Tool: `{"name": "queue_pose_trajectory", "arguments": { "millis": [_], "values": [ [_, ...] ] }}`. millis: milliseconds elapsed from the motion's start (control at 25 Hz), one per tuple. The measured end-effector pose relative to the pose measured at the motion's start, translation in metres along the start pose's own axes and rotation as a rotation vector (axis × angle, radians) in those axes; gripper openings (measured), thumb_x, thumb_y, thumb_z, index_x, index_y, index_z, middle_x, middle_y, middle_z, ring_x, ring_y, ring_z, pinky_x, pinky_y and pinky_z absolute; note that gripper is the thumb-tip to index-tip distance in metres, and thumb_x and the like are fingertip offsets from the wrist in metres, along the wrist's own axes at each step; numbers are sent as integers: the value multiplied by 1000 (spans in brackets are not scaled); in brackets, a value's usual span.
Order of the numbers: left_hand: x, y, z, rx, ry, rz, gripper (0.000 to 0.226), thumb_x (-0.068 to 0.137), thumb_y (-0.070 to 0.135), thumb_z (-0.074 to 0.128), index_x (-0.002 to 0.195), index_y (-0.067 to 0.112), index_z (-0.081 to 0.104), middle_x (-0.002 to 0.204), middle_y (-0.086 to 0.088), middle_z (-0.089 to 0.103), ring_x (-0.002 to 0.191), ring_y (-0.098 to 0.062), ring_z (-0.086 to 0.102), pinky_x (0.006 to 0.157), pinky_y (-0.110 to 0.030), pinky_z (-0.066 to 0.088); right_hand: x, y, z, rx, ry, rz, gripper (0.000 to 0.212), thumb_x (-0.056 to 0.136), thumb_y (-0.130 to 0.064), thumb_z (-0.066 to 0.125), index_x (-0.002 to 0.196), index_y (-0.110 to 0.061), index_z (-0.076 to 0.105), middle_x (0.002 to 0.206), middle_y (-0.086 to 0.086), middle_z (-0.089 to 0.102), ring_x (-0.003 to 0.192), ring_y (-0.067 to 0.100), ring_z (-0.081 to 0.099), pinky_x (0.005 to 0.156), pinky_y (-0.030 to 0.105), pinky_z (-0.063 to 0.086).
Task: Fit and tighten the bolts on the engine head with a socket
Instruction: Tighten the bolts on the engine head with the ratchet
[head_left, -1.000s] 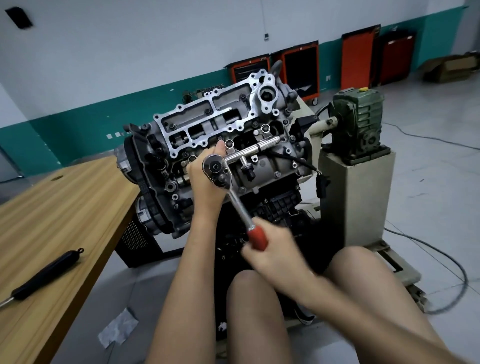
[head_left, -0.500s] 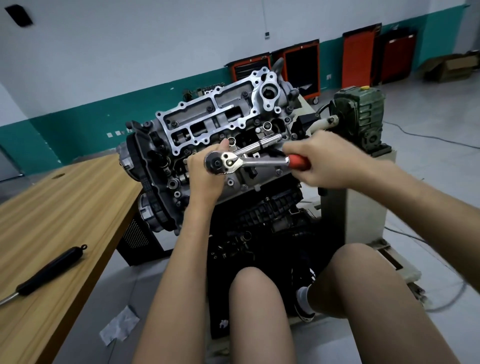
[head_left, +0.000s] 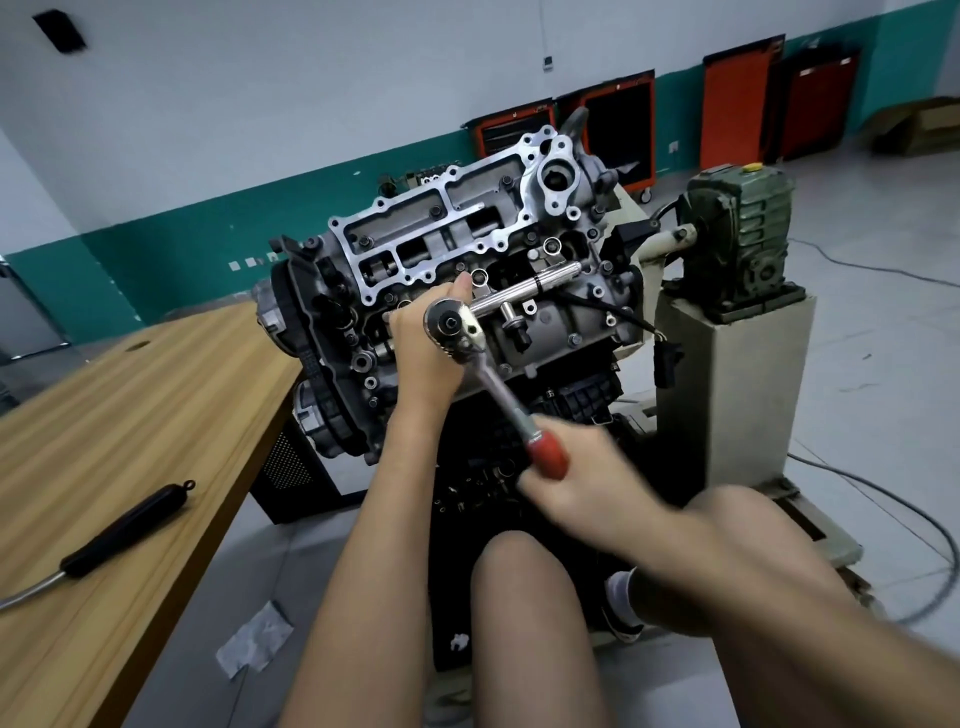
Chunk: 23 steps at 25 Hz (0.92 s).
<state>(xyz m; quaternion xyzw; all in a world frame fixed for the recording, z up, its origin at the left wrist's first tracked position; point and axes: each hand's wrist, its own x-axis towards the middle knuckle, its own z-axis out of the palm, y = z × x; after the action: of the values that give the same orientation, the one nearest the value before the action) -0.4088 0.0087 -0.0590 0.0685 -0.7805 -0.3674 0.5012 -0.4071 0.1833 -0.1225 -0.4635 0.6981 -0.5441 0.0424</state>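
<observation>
Engine head (head_left: 467, 244) sits tilted toward the person, just beside the end of the wooden table (head_left: 130, 415). The left hand (head_left: 421, 343) grips the ratchet wrench (head_left: 498, 389) behind its head, against the casting. The blurred right hand (head_left: 582, 483) clasps the red handle (head_left: 549, 457), which points down and right.

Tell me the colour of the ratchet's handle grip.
Red. The grip of the ratchet, held by the right hand, shows best in the head view.
</observation>
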Motion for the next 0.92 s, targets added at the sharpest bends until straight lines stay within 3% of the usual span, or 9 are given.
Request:
{"name": "queue_pose_trajectory", "arguments": {
  "millis": [80,160,240,400,520,600,720,840,920],
  "values": [
    [2,2,4,37,-1,4,58,94,22,53,41,34,30,40,14,31,47,-8,25,67,-46,35,30,-1,-73,-402,-122,-132,39,74,0,64,62,-30,41,51,-12,42,43,4,41,48,25,36],
    [2,3,9,63,2,22,59,94,21,53,41,33,31,40,15,33,44,-5,26,68,-40,28,63,-11,-121,-737,-137,-233,39,78,-7,65,66,-36,40,53,-10,47,49,14,53,50,28,43],
    [1,3,9,32,26,-2,58,94,23,52,40,33,32,40,14,32,44,-5,26,67,-38,27,72,-9,-124,-814,-98,-254,33,78,-12,64,70,-33,41,53,-7,48,50,18,55,51,29,44],
    [-3,6,11,-24,39,-4,55,94,24,51,42,35,35,41,14,33,45,-5,24,61,-39,28,7,6,-26,-251,97,-75,43,73,-1,65,60,-29,35,48,-8,38,45,11,39,49,26,34],
    [-3,8,11,-35,66,21,52,95,22,52,47,25,34,42,12,30,43,-10,25,53,-35,29,-14,-4,65,300,204,127,26,73,-2,59,63,-20,42,50,-10,38,47,3,32,47,19,31],
    [-2,7,6,-35,44,50,51,96,22,51,52,22,26,49,2,25,49,-22,22,53,-42,28,-13,-14,88,381,204,169,19,73,-10,54,65,-24,45,50,-11,39,47,3,33,47,22,33],
    [-2,7,3,-6,1,56,53,94,21,52,50,28,22,48,7,24,50,-20,22,56,-45,30,-8,-2,26,132,89,76,32,73,-4,61,60,-25,40,49,-9,36,47,5,31,49,23,30],
    [1,9,6,9,-26,31,56,95,17,54,48,25,23,47,8,26,51,-19,24,62,-40,30,25,-2,-69,-364,-141,-81,37,75,0,63,61,-27,41,50,-10,42,44,3,38,50,21,33],
    [3,7,3,9,-63,20,55,95,16,54,48,20,25,48,4,26,52,-20,23,59,-38,26,58,-17,-109,-644,-195,-161,37,77,-6,62,64,-35,41,51,-10,48,44,3,47,49,21,38]
  ]
}}
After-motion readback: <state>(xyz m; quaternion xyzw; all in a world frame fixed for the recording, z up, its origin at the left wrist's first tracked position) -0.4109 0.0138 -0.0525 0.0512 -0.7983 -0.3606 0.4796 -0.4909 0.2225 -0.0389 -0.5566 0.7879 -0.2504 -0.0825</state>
